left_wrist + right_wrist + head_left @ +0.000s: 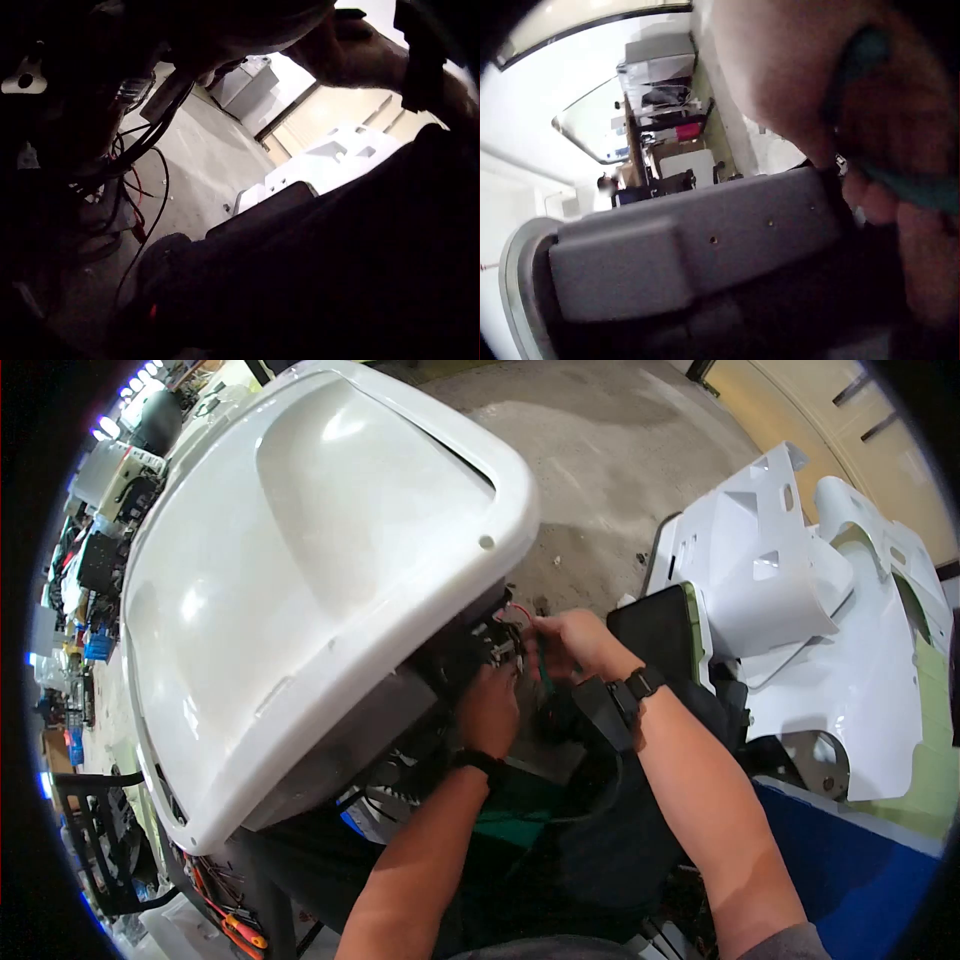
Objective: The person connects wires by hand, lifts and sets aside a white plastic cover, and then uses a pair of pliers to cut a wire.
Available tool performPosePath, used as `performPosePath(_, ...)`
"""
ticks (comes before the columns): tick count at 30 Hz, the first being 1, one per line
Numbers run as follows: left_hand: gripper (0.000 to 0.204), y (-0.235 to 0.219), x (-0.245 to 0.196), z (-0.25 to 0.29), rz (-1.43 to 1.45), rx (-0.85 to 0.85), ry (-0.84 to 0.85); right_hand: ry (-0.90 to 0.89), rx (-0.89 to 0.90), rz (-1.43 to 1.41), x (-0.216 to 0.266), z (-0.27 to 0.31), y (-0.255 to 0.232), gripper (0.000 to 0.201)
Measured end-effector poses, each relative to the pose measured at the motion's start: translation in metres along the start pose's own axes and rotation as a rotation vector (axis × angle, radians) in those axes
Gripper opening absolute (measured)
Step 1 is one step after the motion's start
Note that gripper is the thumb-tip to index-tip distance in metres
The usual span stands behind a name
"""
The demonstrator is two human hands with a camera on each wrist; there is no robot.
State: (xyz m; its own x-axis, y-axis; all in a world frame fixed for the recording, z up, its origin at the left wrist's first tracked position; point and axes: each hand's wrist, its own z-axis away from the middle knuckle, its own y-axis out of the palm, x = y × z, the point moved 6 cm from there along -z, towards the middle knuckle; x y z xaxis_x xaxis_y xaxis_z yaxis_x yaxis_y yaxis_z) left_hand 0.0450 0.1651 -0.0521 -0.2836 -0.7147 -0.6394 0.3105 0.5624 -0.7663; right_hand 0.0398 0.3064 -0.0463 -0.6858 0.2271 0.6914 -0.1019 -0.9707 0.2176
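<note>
A large white moulded panel (330, 550) overhangs both hands. Under its right edge sits a dark cluster of wires and connectors (497, 642). My left hand (488, 710) grips into this cluster from below, fingertips partly hidden. My right hand (582, 640), just to the right, curls round a tool with green handles (915, 187), its working end hidden. A red wire (520, 610) runs by the right fingertips. In the left wrist view, black cables (154, 139) hang from the dark cluster, with a thin red wire (137, 184) among them.
White moulded panels (740, 560) lean together at the right, beside a dark flat pad (655, 630) and a blue surface (850, 860). Orange-handled hand tools (243, 932) lie at lower left near a black metal frame (95, 840). A grey housing with small holes (742, 240) borders the right hand.
</note>
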Motion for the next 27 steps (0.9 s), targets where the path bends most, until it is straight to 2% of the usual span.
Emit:
performPosePath(4,0.024,0.006,-0.005,0.005,0.015,-0.005,0.025,0.015,-0.017,-0.227,0.0,0.013,-0.002,0.026)
performPosePath(7,0.02,0.003,-0.001,0.014,0.074,0.037,0.036,-0.025,-0.04,-0.14,-0.006,0.014,-0.016,0.024)
performPosePath(9,0.022,0.006,0.014,0.015,-0.053,0.111,0.031,-0.055,-0.133,-0.181,-0.006,0.013,-0.019,0.022)
performPosePath(11,0.022,0.006,0.022,0.022,-0.108,0.135,0.035,-0.03,-0.152,-0.206,-0.006,0.015,-0.017,0.021)
performPosePath(13,0.023,0.005,0.025,0.028,-0.165,0.155,0.036,-0.014,-0.194,-0.029,-0.007,0.012,-0.018,0.019)
performPosePath(14,0.023,0.003,0.023,0.029,-0.163,0.13,0.066,-0.017,-0.196,-0.039,-0.008,0.011,-0.019,0.019)
performPosePath(16,0.023,0.0,0.019,0.03,-0.166,0.108,0.101,-0.048,-0.137,0.082,-0.002,0.016,-0.013,0.018)
performPosePath(18,0.029,0.004,0.017,0.028,-0.107,0.199,0.089,-0.095,-0.133,0.068,-0.002,0.012,-0.012,0.018)
performPosePath(22,0.023,0.017,0.013,0.024,-0.131,0.16,0.104,-0.202,-0.109,0.083,-0.001,0.01,-0.01,0.019)
performPosePath(23,0.023,0.02,0.015,0.022,-0.13,0.173,0.079,-0.199,-0.113,0.079,-0.001,0.011,-0.011,0.019)
performPosePath(25,0.024,0.024,0.016,0.021,-0.132,0.194,0.054,-0.104,-0.178,-0.112,0.0,0.022,-0.011,0.019)
performPosePath(27,0.029,0.02,0.014,0.02,-0.088,0.161,0.061,-0.145,-0.185,-0.107,0.0,0.019,-0.015,0.019)
